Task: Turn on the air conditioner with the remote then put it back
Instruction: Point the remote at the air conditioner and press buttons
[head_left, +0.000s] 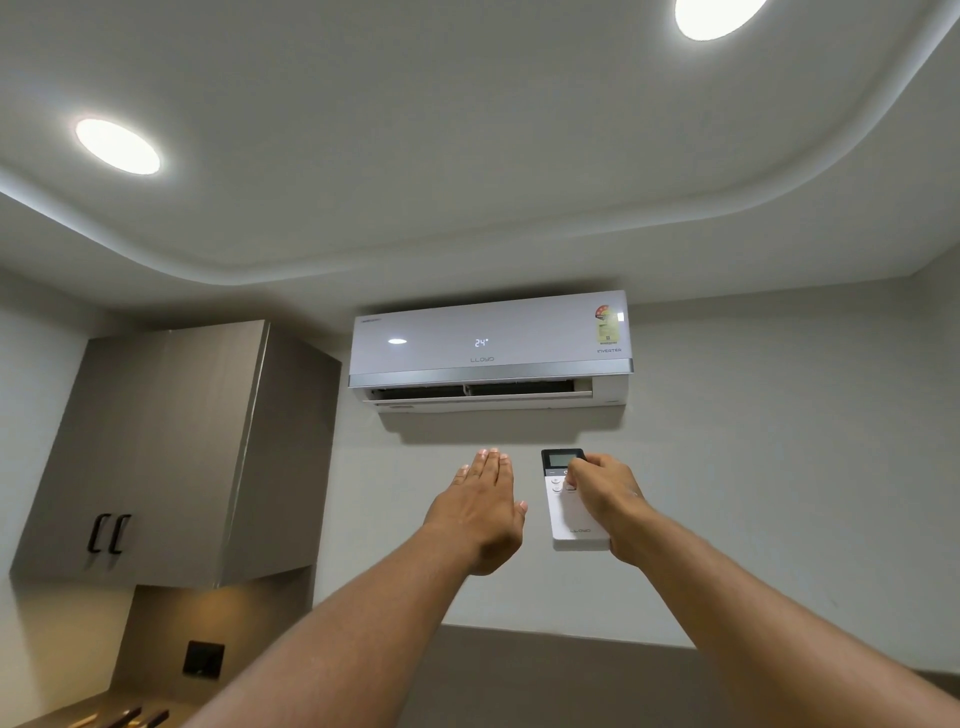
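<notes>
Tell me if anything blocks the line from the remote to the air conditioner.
Nothing visible does. The right hand holds the remote up just below the air conditioner, with only bare wall between them. The left hand is open and off to the side.

Gloss on the machine, matt on the room.

The air conditioner (488, 343) has a glossy white plastic front that mirrors a ceiling light, with a brushed metal-looking strip along its lower edge. The remote (571, 512) is smooth white plastic with a dark glossy screen end. The wall cabinet (171, 447) looks like matt grey-brown laminate with dark, shiny handles. Wall (779, 467) and ceiling (415, 130) are flat matt paint.
</notes>
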